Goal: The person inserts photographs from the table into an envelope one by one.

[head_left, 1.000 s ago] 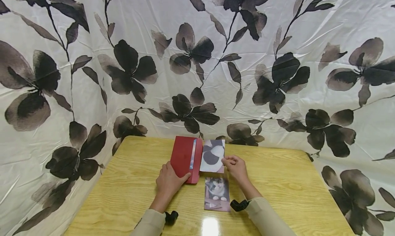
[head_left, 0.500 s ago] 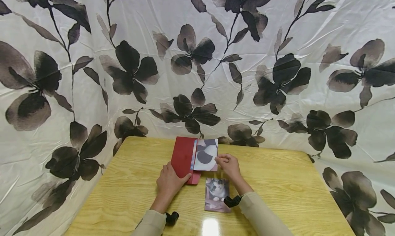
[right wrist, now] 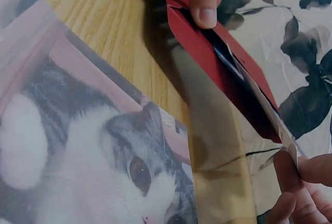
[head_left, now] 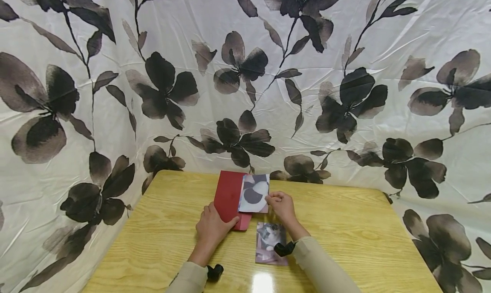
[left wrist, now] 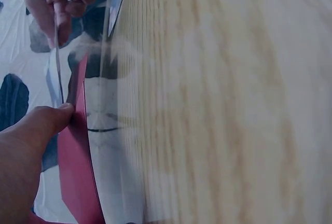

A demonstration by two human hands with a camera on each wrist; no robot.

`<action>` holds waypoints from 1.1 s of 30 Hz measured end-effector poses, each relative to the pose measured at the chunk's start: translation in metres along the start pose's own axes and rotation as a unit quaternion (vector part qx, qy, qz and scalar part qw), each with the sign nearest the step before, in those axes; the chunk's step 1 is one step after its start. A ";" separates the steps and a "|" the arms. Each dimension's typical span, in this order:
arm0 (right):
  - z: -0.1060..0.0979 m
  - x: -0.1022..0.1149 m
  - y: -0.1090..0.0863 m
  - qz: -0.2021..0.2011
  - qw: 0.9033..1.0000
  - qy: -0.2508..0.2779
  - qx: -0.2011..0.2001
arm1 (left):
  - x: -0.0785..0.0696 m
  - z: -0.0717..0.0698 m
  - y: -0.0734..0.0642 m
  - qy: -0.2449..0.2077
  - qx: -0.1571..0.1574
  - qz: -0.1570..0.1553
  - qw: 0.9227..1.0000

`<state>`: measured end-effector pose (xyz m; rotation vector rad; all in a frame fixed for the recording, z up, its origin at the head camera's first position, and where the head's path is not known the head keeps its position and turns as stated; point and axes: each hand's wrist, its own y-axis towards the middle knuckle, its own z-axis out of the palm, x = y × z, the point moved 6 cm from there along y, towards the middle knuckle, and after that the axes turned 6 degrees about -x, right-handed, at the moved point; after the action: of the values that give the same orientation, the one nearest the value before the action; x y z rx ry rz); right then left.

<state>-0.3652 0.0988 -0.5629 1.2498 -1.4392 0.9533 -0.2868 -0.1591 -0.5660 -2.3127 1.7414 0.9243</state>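
Observation:
My left hand [head_left: 212, 225] grips the lower part of a red envelope [head_left: 226, 194], thumb over its mouth edge and flap. The envelope's mouth faces right. My right hand [head_left: 283, 205] pinches the right edge of a photo print [head_left: 254, 195] with grey and white shapes. The print's left part overlaps the envelope's mouth. In the right wrist view, its edge [right wrist: 259, 94] runs in between the envelope's red sides [right wrist: 207, 63]. Another photo, of a grey and white cat [head_left: 264, 242], lies on the table below the right hand, partly covered by the wrist camera.
A yellow wood-grain table [head_left: 345, 237] spreads under both hands. White cloth with dark flower prints [head_left: 307, 114] hangs behind and at the sides. Black wrist cameras [head_left: 215, 272] sit on both wrists.
My right hand has moved left with the photo print, from beside the envelope to over its mouth. The bluish strip at the mouth is now covered. The left hand keeps its grip.

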 end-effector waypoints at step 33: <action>0.022 0.004 0.002 -0.045 0.999 -0.012 0.015 | 0.002 0.004 0.001 0.006 0.008 0.001 1.000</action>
<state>-0.3714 0.0774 -0.5640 1.3414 -1.3782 0.9055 -0.2890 -0.1594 -0.5696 -2.3120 1.7494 0.8955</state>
